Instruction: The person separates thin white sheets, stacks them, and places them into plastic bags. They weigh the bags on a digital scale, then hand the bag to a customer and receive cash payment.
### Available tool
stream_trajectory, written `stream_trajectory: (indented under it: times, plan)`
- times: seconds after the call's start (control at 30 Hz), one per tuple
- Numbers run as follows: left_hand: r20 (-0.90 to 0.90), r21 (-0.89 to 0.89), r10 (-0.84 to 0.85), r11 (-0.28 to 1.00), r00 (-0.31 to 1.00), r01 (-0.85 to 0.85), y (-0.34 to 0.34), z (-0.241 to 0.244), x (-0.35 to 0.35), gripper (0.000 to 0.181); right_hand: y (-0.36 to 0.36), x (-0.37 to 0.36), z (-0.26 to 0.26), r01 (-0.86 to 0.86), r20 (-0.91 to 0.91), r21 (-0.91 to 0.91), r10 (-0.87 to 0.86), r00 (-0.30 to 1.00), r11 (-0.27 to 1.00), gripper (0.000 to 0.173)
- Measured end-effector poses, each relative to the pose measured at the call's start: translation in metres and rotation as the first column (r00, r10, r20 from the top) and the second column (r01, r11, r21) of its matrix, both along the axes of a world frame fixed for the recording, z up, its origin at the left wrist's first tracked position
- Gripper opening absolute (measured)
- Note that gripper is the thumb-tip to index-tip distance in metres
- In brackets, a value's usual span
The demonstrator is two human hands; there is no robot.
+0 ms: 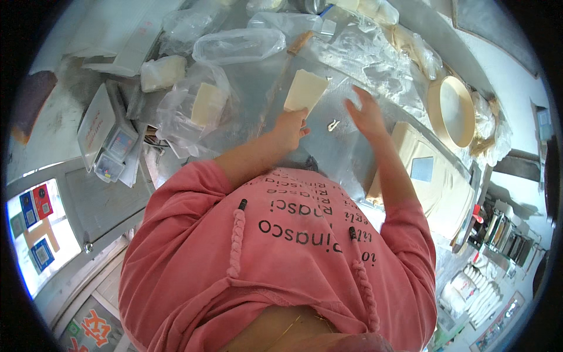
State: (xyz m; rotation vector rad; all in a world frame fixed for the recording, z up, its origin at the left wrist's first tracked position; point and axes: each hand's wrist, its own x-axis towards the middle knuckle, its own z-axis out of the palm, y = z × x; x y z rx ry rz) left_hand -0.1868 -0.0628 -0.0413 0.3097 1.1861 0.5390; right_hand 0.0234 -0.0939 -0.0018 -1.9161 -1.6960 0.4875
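Observation:
My left hand [291,129] grips the near end of a stack of pale dough wrappers [306,90], which appears to be several thin sheets, above a grey metal worktop [246,114]. To its right, my right hand [366,111] is slightly blurred, with fingers apart and nothing in it. Between the hands, a small scrap of dough [333,126] lies on the worktop. Left of my left hand sits an open clear plastic bag [176,103] with a pale block of wrappers [209,104] inside it.
White flour [374,57] covers the far right, beside a round wooden sieve [451,112]. A cream cloth-like cover [444,189] lies at the right. More plastic bags [239,45] line the back. A wrapped pale block [163,73] and plastic boxes [110,165] stand left.

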Motion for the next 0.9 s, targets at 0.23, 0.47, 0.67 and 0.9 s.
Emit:
stream_trajectory:
  times: [0.23, 0.47, 0.67, 0.9]
  plan:
    - [-0.261, 0.051, 0.089, 0.996, 0.961, -0.079, -0.004, 0.023, 0.017, 0.036, 0.104, -0.049, -0.043, -0.158, -0.272, -0.456, 0.032, 0.962, 0.876, 0.055]
    - [-0.634, 0.425, -0.176, 0.734, 0.753, 0.529, -0.001, -0.050, -0.010, 0.042, 0.003, -0.058, -0.041, 0.130, -0.374, -0.467, -0.328, 0.867, 0.875, 0.054]
    - [-0.823, 0.394, -0.068, 0.649, 0.564, 0.652, 0.002, -0.016, 0.006, 0.048, -0.003, -0.069, -0.047, 0.286, -0.462, -0.407, -0.465, 0.755, 0.868, 0.050]
    - [-0.456, 0.268, -0.307, 0.847, 0.835, 0.458, 0.028, 0.017, -0.002, 0.042, -0.001, -0.066, -0.072, 0.355, -0.512, -0.432, -0.550, 0.660, 0.829, 0.042]
